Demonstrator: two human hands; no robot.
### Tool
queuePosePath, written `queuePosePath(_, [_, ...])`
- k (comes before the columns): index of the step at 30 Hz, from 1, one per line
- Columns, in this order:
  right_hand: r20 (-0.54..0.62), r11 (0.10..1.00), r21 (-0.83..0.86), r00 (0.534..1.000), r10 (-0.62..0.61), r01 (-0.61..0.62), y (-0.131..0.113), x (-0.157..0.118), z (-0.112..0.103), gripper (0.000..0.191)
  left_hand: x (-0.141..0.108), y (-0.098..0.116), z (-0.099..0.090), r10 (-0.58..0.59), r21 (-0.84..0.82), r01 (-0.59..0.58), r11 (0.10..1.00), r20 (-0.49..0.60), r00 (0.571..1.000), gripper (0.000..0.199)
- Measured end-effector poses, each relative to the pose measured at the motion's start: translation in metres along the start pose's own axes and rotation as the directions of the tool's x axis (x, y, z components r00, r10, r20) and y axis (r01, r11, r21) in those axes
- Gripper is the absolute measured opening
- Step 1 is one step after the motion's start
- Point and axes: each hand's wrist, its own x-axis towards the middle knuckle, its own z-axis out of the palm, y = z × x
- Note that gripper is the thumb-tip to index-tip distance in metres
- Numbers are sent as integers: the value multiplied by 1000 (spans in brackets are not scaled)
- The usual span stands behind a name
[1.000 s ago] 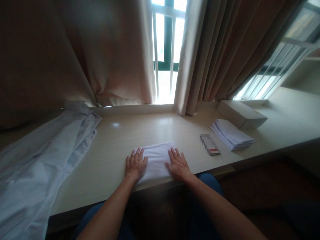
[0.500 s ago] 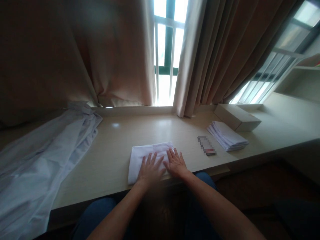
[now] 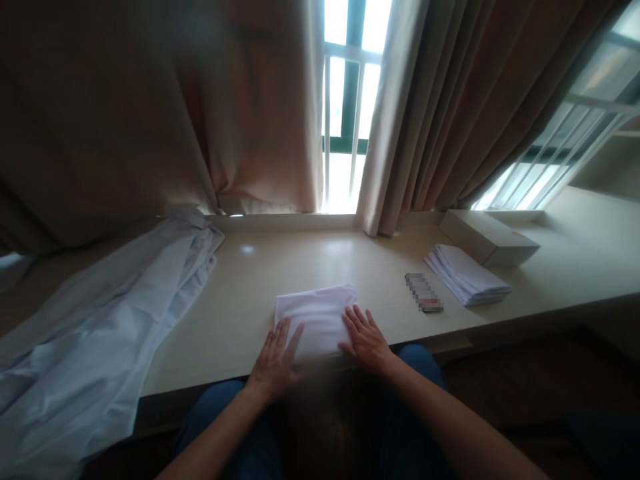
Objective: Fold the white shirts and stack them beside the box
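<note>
A folded white cloth (image 3: 317,313) lies flat near the front edge of the desk. My left hand (image 3: 276,360) rests on its near left corner, fingers stretched out and thumb apart. Across from it, my right hand (image 3: 366,337) lies on the cloth's right edge with its fingers extended. Neither hand grips anything. Part of the cloth's near edge is dim and blurred.
Loose white garments (image 3: 145,287) are heaped on the left, hanging over the front edge. To the right lie a blurred-out flat object (image 3: 424,293), a stack of folded white cloths (image 3: 467,273) and a pale box (image 3: 490,237). Curtains (image 3: 260,120) hang behind the desk (image 3: 225,320).
My left hand has slid from the middle of the cloth toward its near left corner. My right hand stays at the right edge. The whole view has shifted slightly.
</note>
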Motion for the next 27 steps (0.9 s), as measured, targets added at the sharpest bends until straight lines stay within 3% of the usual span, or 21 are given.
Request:
queuePosePath(3, [5,993,-4,992,-122,122,4,-26,1,80,-13,3,-7,47,38,-47,998,7,999,78])
queuePosePath(7, [-37,984,15,984,-174,175,10,-48,4,61,-29,2,-8,116,50,-115,992,-22,993,76])
queuePosePath(10, [-80,972,163,984,-158,169,11,-58,-4,66,-39,-4,-17,149,-94,-149,984,-7,989,73])
queuePosePath(13, [-158,913,399,987,-27,89,10,-59,-30,61,-36,-9,-42,21,-333,-10,943,31,999,51])
queuePosePath(16, [-189,774,632,959,213,-47,12,-44,-67,39,-10,-9,-76,-243,-545,254,799,95,965,29])
queuePosePath(18, [-182,646,758,921,345,-92,15,-25,-89,26,17,-9,-95,-388,-636,365,680,110,915,32])
queuePosePath(20, [-149,515,852,895,421,-100,20,-3,-105,31,44,-10,-106,-469,-701,420,577,137,872,39])
queuePosePath(23, [-46,394,904,877,478,-167,32,30,-108,42,78,-15,-100,-530,-738,482,473,199,824,48])
queuePosePath(27, [96,485,755,807,583,-441,52,64,-77,43,102,-22,-59,-596,-637,619,459,296,746,43])
